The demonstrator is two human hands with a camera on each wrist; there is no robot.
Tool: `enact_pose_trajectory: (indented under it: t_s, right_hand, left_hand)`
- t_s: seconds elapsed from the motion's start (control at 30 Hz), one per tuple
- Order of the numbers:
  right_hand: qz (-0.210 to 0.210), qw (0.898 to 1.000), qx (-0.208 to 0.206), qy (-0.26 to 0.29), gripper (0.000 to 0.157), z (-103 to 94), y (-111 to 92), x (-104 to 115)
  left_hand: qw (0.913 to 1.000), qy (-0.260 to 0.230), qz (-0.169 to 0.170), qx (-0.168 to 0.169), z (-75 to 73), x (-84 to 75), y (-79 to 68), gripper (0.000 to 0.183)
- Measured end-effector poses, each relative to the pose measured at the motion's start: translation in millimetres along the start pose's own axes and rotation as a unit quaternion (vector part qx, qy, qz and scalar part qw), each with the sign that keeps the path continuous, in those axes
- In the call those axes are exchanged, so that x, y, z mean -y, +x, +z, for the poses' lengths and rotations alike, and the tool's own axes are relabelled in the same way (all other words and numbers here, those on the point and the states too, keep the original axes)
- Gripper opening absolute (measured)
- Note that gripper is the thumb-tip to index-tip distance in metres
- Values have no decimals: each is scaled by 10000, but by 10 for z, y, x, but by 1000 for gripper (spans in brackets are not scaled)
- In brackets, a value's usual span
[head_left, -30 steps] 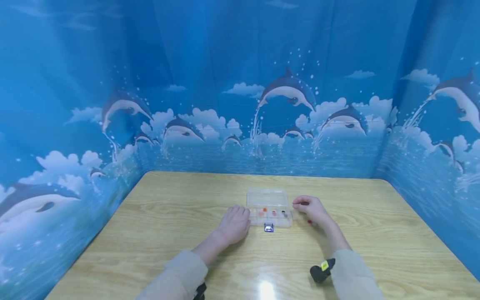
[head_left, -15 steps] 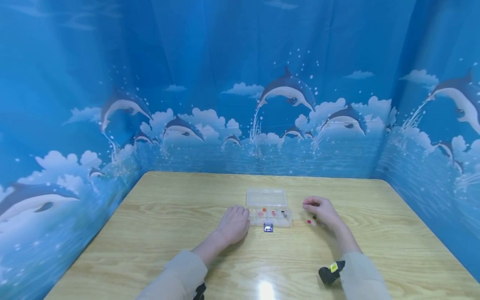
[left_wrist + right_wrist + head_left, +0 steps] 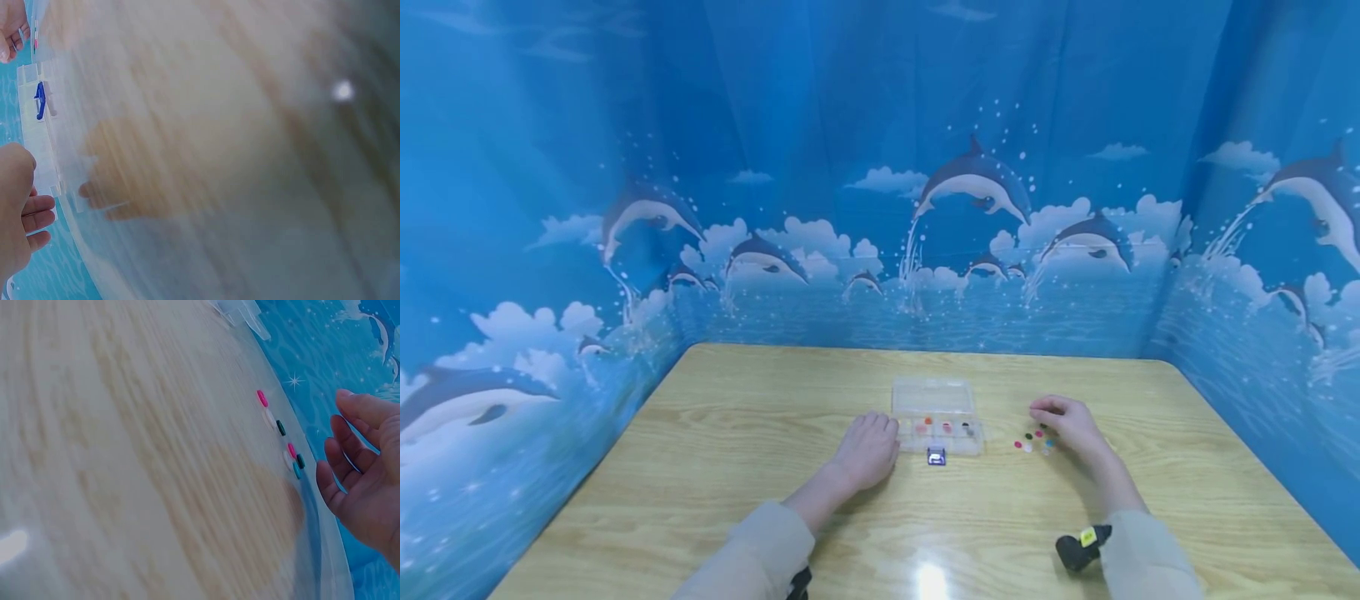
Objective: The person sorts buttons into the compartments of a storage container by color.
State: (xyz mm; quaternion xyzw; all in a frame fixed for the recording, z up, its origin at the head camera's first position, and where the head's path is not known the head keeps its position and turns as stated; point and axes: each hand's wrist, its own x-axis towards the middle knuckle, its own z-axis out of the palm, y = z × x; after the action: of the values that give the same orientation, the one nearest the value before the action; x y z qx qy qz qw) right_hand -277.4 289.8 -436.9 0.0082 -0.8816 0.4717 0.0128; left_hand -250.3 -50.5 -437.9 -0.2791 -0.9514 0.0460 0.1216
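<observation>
A clear plastic compartment box (image 3: 977, 445) lies on the table with its lid raised at the back and a blue latch (image 3: 936, 456) at its front. Inside are small orange, pink, red and dark pieces. My left hand (image 3: 869, 452) rests at the box's left end, fingers relaxed beside its corner; any contact is partly hidden. My right hand (image 3: 1075, 427) hovers to the right, loosely bent, thumb and fingers apart and nothing seen between them in the right wrist view. Beneath it lie several small button-like discs: a pink disc (image 3: 262, 398), a dark green disc (image 3: 280, 427), a blue disc (image 3: 297, 470), and white ones.
The wooden table (image 3: 760, 392) extends around both hands. A blue curtain (image 3: 850, 167) printed with dolphins encloses its back and sides. On the right wrist sits a black camera (image 3: 1078, 550). A light reflection shines near the table's front.
The right hand has moved away from the box to the right. More coloured discs show on the table where it passed. The left hand and the box have stayed in place.
</observation>
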Motion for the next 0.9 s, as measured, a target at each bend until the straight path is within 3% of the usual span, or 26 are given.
enact_pose_trajectory:
  t_s: [0.43, 0.9]
  right_hand:
    - [214, 9985, -491, 119, 39, -87, -25, -111]
    - [749, 9929, -875, 290, 42, -65, 21, -169]
  left_hand:
    - [10000, 30, 27, -8, 0, 1, -9, 27]
    - [10000, 14, 27, -14, 10, 1, -8, 26]
